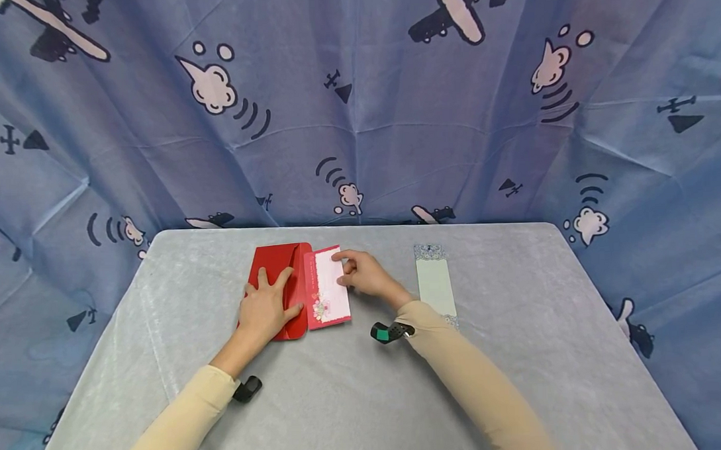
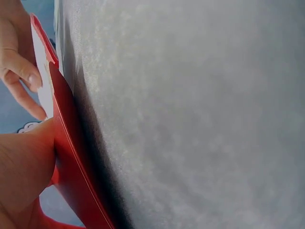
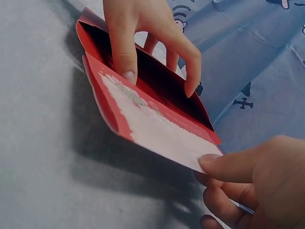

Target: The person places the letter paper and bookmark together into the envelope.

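Note:
A red envelope point(image 1: 274, 256) lies on the left half of the table, under my left hand point(image 1: 263, 311), whose fingers spread over it and press on it. In the right wrist view the envelope's mouth point(image 3: 157, 81) gapes, with the left thumb at its near edge. My right hand point(image 1: 367, 274) pinches the outer edge of a pink and white greeting card point(image 1: 331, 285) with printed flowers, between thumb and fingers. That card is tilted up from the table, its inner edge right beside the envelope's open side. Whether part of it is inside cannot be told.
To the right lies a pale green card point(image 1: 436, 285) with patterned blue ends, its lower part partly behind the right sleeve point(image 1: 460, 354). A grey cloth covers the table point(image 1: 319, 398). Behind the table's far edge hangs a blue printed curtain point(image 1: 299, 167).

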`<state>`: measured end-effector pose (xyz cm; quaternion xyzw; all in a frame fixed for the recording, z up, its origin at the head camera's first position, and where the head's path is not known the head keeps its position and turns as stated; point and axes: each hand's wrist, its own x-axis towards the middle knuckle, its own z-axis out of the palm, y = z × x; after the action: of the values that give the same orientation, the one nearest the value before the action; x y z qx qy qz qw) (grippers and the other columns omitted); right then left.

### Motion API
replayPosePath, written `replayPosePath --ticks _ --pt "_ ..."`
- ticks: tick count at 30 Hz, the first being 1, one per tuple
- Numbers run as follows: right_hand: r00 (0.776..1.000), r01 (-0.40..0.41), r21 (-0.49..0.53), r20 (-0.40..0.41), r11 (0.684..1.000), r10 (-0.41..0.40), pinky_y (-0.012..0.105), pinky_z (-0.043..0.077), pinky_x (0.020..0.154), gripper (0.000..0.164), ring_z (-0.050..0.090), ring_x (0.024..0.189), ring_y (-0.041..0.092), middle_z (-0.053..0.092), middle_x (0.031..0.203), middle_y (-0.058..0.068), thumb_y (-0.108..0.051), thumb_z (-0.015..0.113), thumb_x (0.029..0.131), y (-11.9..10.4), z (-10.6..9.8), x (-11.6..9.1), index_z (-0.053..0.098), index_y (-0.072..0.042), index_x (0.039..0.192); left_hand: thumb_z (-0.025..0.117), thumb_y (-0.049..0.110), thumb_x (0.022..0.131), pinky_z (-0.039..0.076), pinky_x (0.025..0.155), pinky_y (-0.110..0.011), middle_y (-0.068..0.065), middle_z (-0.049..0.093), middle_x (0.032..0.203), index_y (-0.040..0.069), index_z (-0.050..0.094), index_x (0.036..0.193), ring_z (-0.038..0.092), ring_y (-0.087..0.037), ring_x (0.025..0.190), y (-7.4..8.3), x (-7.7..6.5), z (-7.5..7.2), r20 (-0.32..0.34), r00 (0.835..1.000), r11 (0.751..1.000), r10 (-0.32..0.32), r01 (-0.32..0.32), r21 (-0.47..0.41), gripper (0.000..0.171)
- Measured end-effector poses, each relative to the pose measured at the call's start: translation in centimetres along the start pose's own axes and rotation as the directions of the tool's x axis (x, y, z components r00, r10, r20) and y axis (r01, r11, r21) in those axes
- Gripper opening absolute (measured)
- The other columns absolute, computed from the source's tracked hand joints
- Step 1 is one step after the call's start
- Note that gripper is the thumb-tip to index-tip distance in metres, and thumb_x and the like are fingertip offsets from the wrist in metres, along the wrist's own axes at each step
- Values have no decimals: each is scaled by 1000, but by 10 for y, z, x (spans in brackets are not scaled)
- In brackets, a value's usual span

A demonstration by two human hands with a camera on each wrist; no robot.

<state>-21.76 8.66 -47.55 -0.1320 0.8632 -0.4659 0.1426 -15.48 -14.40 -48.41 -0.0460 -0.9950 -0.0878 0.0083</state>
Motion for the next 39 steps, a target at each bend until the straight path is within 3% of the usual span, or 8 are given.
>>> replayPosePath --ticks 9,20,39 --pt "1000 17 -4 8 1000 -17 21 39 51 47 46 57 9 56 76 1 -1 70 86 -3 3 3 60 -8 132 75 47 80 59 79 -58 -35 37 148 22 39 150 52 -62 116 0 2 1 18 1000 1000 -10 10 -3 82" --pt "1000 14 -28 8 1000 -14 20 38 51 48 46 57 9 54 76 1 0 69 86 -7 4 4 59 -7 132 55 39 96 57 80 -61 -35 37 149 24 40 150 53 -62 114 -2 1 0 4 1000 1000 -13 13 -25 58" --pt "999 21 -40 -33 999 -23 21 39 52 46 48 58 9 56 75 -1 -2 71 83 -13 10 1 62 -5 128 53 38 97 57 79 -61 -35 38 150 26 40 151 53 -63 115 3 -2 2 8 1000 999 13 -13 -37 56"
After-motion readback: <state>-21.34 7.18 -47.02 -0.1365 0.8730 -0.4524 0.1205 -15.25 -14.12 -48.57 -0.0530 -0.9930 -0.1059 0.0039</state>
